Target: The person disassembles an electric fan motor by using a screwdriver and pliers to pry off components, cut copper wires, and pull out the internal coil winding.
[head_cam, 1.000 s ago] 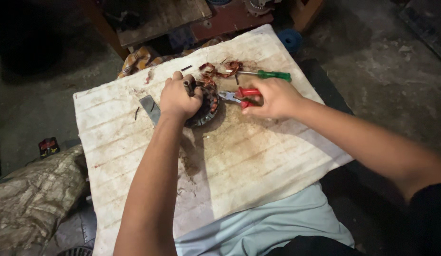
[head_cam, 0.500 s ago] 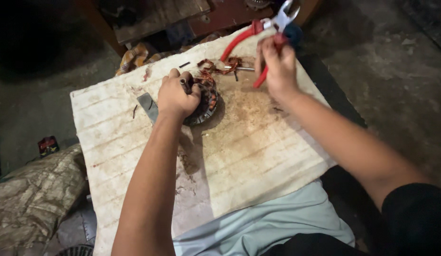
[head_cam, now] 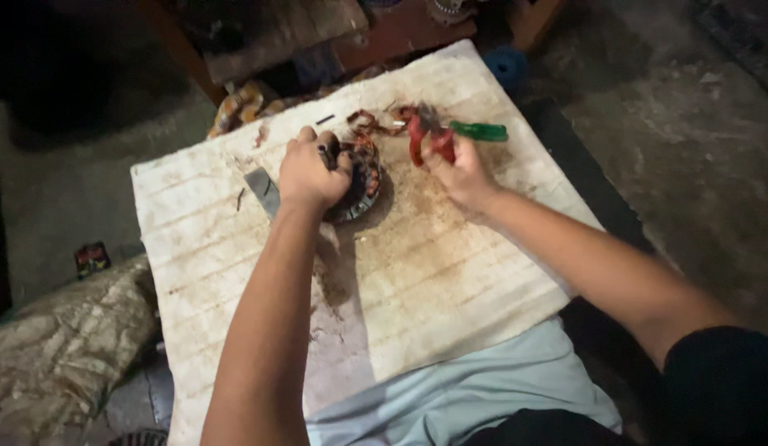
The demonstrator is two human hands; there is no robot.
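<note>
A round motor stator [head_cam: 363, 183] with copper windings lies on a stained white board [head_cam: 417, 272]. My left hand [head_cam: 313, 169] is closed over its left side, holding it down. My right hand [head_cam: 458, 169] grips red-handled pliers [head_cam: 425, 132], whose jaws point at a tangle of loose copper wire [head_cam: 375, 122] just beyond the stator. A green-handled screwdriver [head_cam: 479, 130] rests on the board right behind the pliers.
A flat grey metal blade [head_cam: 261, 188] lies left of my left hand. Crumpled cloth [head_cam: 61, 347] sits at the lower left, a small dark packet [head_cam: 92, 258] on the floor, a wooden shelf [head_cam: 318, 33] beyond the board, and a blue object [head_cam: 506, 64] by its far corner.
My right hand had lifted the pliers high above the board's far edge; it has now come back down to the wire beside the stator. My left hand stays on the stator.
</note>
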